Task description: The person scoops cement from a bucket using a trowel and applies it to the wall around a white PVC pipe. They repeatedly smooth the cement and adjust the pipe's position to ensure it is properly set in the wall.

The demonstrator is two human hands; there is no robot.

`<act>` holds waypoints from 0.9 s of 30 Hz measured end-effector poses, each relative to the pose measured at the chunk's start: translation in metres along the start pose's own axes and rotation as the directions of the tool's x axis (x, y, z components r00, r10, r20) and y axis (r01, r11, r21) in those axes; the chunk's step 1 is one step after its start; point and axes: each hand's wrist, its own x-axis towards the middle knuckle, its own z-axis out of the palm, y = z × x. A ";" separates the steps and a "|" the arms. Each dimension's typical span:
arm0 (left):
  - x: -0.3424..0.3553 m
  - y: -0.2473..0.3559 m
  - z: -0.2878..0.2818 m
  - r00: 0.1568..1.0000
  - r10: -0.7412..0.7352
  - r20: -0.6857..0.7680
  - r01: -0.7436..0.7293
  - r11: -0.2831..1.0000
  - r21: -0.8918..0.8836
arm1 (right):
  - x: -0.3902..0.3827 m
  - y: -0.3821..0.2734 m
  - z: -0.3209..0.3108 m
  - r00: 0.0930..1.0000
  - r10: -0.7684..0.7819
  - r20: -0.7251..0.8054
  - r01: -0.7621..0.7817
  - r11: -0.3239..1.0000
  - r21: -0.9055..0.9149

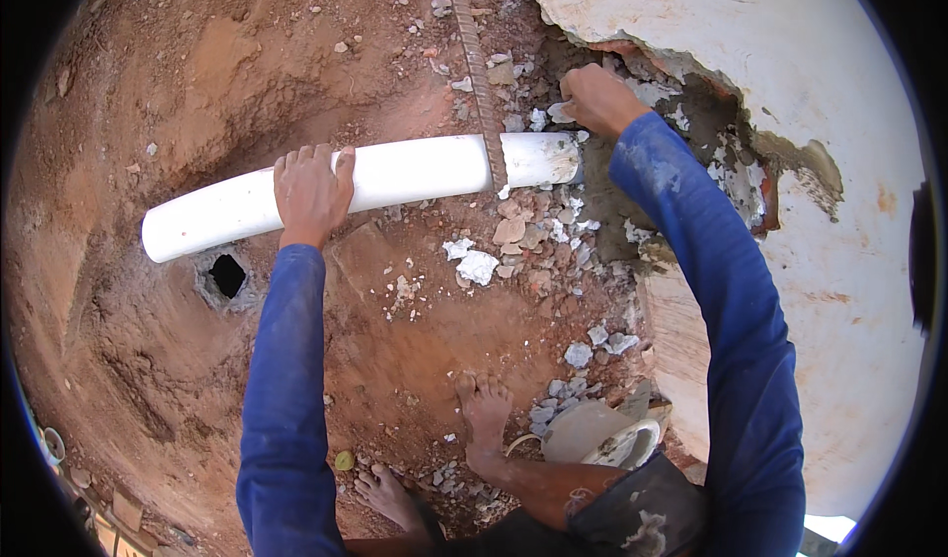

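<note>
A long white plastic pipe [420, 170] lies across the reddish dirt, its right end reaching the broken base of the wall. My left hand [310, 192] rests over the pipe left of its middle, fingers curved across the top and thumb along its right side. Just above the pipe's right end, my right hand [598, 98] is closed at the edge of the broken opening [691, 127]. A pale chip shows beside its fingertips; what they hold, if anything, is hidden. A rusty ribbed steel bar [474, 63] crosses over the pipe near that end.
The pale wall [849, 290] stands on the right. Rubble and plaster chips [513, 236] lie below the pipe's right end. A dark hole [227, 276] opens under its left end. A dirty bucket [588, 434] stands beside my bare foot [484, 409].
</note>
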 end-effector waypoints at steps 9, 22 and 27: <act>-0.003 -0.005 0.003 1.000 0.012 -0.015 -0.012 1.000 -0.014 | 0.017 0.012 0.065 0.965 -0.247 -0.091 0.208 0.929 -0.307; -0.002 -0.003 0.005 1.000 -0.020 0.014 0.021 1.000 -0.017 | 0.014 0.033 0.051 0.877 -0.413 0.245 0.480 0.752 -0.452; -0.002 -0.004 0.002 0.999 -0.015 0.044 0.016 1.000 -0.017 | 0.014 0.028 0.038 0.819 -0.544 0.182 0.562 0.697 -0.446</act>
